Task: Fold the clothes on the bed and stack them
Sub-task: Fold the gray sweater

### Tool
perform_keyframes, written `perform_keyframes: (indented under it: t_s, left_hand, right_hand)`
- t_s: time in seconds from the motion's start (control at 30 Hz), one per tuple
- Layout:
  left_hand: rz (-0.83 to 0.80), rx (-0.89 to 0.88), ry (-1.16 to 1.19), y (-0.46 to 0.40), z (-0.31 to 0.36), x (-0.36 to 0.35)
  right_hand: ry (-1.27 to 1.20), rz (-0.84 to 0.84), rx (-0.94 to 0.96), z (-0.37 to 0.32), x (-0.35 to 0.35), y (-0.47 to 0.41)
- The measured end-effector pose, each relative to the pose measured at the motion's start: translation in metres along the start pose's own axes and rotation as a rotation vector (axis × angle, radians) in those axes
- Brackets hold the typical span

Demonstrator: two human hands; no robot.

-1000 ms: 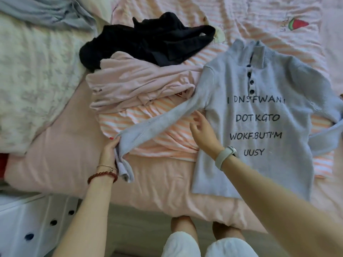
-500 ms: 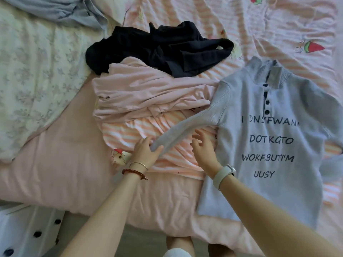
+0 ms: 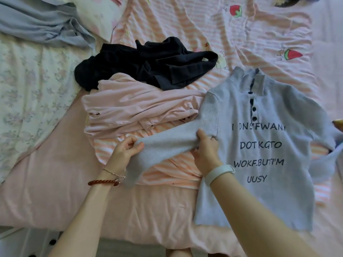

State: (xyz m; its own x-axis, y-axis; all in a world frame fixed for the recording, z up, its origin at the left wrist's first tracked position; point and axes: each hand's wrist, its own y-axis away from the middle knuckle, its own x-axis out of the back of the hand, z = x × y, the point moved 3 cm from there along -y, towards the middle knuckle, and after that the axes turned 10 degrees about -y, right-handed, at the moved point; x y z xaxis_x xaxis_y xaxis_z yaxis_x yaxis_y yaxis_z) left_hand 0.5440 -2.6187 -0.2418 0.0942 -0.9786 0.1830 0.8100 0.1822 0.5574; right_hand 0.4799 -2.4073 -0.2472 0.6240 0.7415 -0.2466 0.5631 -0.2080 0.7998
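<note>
Both hands' fingers pinch the sleeve (image 3: 167, 143) of the flat, lettered grey sweater (image 3: 259, 154).

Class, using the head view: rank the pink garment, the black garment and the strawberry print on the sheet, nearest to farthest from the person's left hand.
From the left hand:
1. Pink garment, just beyond it.
2. Black garment, farther up, behind the pink one.
3. Strawberry print, far up and to the right.

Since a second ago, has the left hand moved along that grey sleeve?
Yes. The left hand has moved up the sleeve toward the grey sweater body, closer to the right hand.
</note>
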Motion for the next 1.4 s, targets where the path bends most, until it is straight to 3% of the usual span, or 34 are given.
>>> perform_keyframes:
  t_s: [0.1, 0.13, 0.2, 0.37, 0.47, 0.53, 0.63, 0.7, 0.8, 0.9, 1.07, 1.1, 1.17, 1.23, 1.3, 1.33, 1.4]
  left_hand:
    - [0.203, 0.058, -0.658, -0.001, -0.014, 0.007]
    - [0.193, 0.115, -0.862, 0.000, -0.021, 0.007]
    - [0.105, 0.160, -0.979, 0.004, -0.033, 0.003]
    - [0.097, 0.031, -0.754, 0.024, -0.034, -0.001]
    - [0.131, -0.019, -0.654, 0.037, -0.032, -0.004]
    - [0.005, -0.016, -0.697, 0.040, -0.034, -0.013]
    - [-0.251, 0.082, -0.758, 0.033, -0.042, -0.030]
    - [-0.206, 0.098, -0.701, 0.015, -0.037, -0.036]
    - [-0.038, 0.012, -0.617, -0.023, -0.013, -0.052]
    - [-0.060, -0.003, -0.523, -0.059, 0.016, -0.085]
    - [-0.200, 0.175, -0.333, -0.082, 0.051, -0.132]
    - [-0.206, 0.168, -0.284, -0.082, 0.055, -0.136]
    - [-0.198, -0.006, -0.240, -0.081, 0.066, -0.140]
    - [-0.025, -0.227, -0.265, -0.082, 0.079, -0.130]
    - [0.208, -0.317, -0.354, -0.091, 0.089, -0.115]
    - [0.263, -0.304, -0.430, -0.097, 0.090, -0.109]
    - [0.202, -0.175, -0.592, -0.109, 0.079, -0.102]
  right_hand:
    - [0.218, -0.006, 0.008, 0.015, 0.013, 0.004]
    - [0.252, -0.014, -0.044, 0.020, 0.018, 0.003]
    - [0.322, -0.036, -0.107, 0.027, 0.026, 0.000]
    - [0.345, -0.187, -0.257, 0.039, 0.030, -0.005]
    - [0.357, -0.143, -0.176, 0.038, 0.030, -0.006]
    - [0.438, -0.075, -0.104, 0.036, 0.033, -0.006]
    - [0.766, 0.006, 0.120, 0.021, 0.040, -0.001]
    - [0.958, 0.006, 0.357, 0.002, 0.043, 0.003]
    - [1.049, -0.093, 0.705, -0.029, 0.040, 0.003]
    - [1.375, -0.120, 0.932, -0.048, 0.036, -0.007]
    - [1.626, -0.307, 0.909, -0.050, 0.042, -0.025]
    - [1.622, -0.331, 0.900, -0.049, 0.046, -0.027]
    - [1.554, -0.345, 0.911, -0.049, 0.053, -0.026]
    - [1.462, -0.340, 1.000, -0.049, 0.058, -0.024]
    - [1.493, -0.355, 1.037, -0.046, 0.056, -0.025]
    - [1.566, -0.375, 0.986, -0.044, 0.053, -0.027]
    - [1.745, -0.432, 0.799, -0.035, 0.049, -0.035]
